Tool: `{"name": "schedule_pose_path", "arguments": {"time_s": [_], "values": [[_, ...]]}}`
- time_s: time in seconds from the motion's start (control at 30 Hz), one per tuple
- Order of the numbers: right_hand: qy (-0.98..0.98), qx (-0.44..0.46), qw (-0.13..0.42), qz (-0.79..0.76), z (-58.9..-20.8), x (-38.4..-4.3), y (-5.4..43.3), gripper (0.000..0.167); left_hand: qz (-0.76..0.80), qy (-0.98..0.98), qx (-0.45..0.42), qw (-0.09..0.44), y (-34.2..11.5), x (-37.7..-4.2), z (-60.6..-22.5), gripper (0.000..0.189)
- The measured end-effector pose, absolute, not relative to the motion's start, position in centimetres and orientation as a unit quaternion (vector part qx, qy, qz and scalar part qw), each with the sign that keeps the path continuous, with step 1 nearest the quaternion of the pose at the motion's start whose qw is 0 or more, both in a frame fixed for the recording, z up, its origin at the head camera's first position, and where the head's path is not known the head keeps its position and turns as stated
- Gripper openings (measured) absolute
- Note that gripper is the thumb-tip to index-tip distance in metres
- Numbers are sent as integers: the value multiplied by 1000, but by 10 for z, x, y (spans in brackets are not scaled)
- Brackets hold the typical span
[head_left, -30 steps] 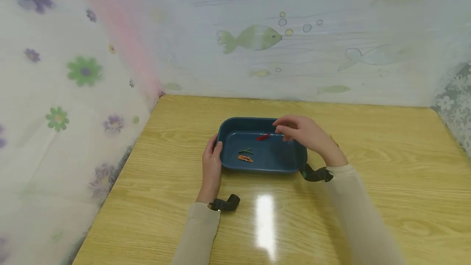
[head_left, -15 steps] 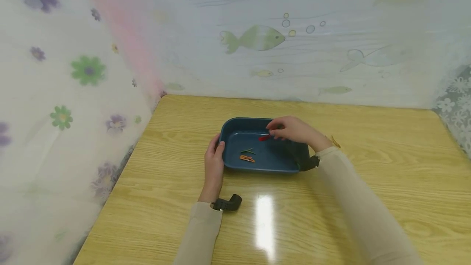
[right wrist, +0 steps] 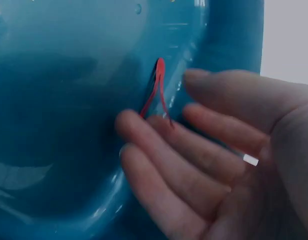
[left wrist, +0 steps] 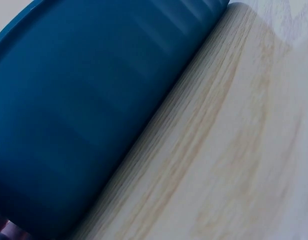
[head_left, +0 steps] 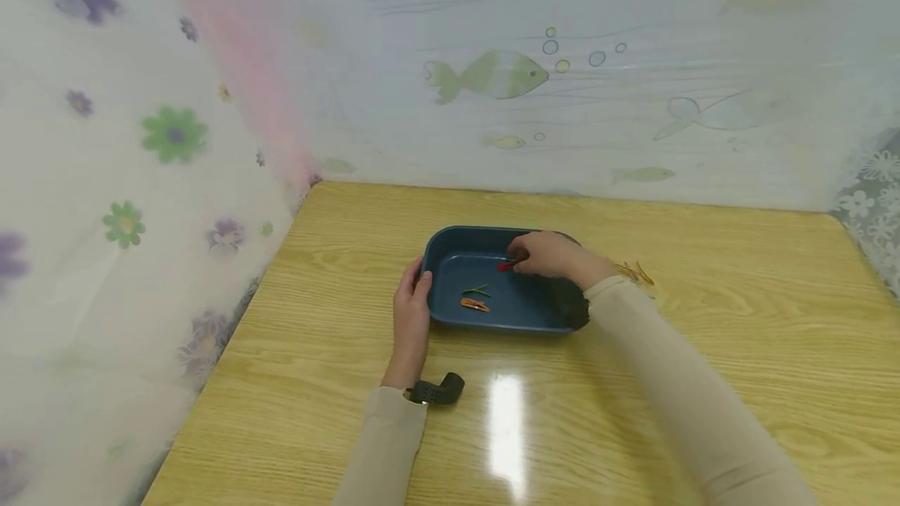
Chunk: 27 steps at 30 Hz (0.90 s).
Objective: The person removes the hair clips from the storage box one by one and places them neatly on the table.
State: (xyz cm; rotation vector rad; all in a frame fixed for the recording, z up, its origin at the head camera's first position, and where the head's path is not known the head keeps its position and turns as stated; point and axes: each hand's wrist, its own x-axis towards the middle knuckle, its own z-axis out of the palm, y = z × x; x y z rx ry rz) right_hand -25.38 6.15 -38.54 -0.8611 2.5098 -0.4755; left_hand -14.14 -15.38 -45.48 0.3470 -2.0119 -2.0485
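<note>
A dark blue rectangular basin (head_left: 509, 328) stands on the table. My left hand (head_left: 411, 315) holds its left end, the thumb near the rim and the fingers along the outer wall. Over the basin's far right part, my right hand (head_left: 551, 254) reaches down inside. In the right wrist view a red hair clip (right wrist: 160, 67), its two prongs spread, lies by the fingertips; thumb and fingers are apart, and some prong ends meet or pass behind the fingers. An orange hair clip (head_left: 475, 304) and a thin green clip (head_left: 476, 290) lie on the basin's floor towards the left.
Several yellowish-brown clips (head_left: 636, 272) lie on the wooden table (head_left: 337, 256) right of the basin, partly behind the right forearm. A fish-patterned sheet (head_left: 394, 123) hangs at the table's back edge, a flowered one (head_left: 176, 256) on the left.
My right hand has moved left and down into the basin, to the red hair clip. The clips on the table came into sight behind the forearm. My left hand keeps its hold.
</note>
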Motion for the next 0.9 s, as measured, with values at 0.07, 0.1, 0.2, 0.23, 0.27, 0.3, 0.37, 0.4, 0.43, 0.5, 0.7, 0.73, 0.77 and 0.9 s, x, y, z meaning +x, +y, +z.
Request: {"name": "schedule_pose_path", "arguments": {"time_s": [0.07,0.1,0.2,0.23,0.27,0.3,0.37,0.4,0.43,0.5,0.7,0.73,0.77,0.9], "values": [[914,-301,223,-155,-385,-253,59,37,-704,-689,118,126,-154,-142,-455,34],[918,-295,222,-149,-385,-253,57,37,-705,-688,118,128,-154,-142,-455,34],[926,-282,214,-133,-386,-252,53,35,-706,-685,120,132,-154,-143,-455,34],[927,-281,213,-129,-386,-252,52,34,-707,-684,119,133,-154,-143,-455,34],[929,-277,212,-125,-386,-252,51,33,-707,-684,120,132,-154,-143,-455,33],[929,-276,212,-123,-387,-251,50,32,-706,-685,121,130,-154,-143,-455,33],[931,-275,210,-117,-387,-251,49,29,-704,-688,124,126,-154,-143,-455,33],[932,-276,207,-113,-388,-251,49,28,-703,-689,123,126,-154,-142,-455,33],[933,-278,204,-109,-388,-250,48,27,-702,-690,125,125,-154,-142,-455,33],[934,-279,198,-102,-389,-250,47,26,-699,-692,128,124,-154,-142,-455,33],[936,-271,200,-98,-392,-250,45,15,-700,-693,126,119,-154,-141,-456,33],[936,-271,202,-98,-392,-251,45,13,-701,-692,126,118,-154,-141,-456,33],[936,-271,204,-97,-393,-251,45,11,-702,-692,125,118,-154,-141,-456,33],[932,-275,215,-94,-394,-252,46,11,-704,-690,125,118,-153,-142,-456,32]]}}
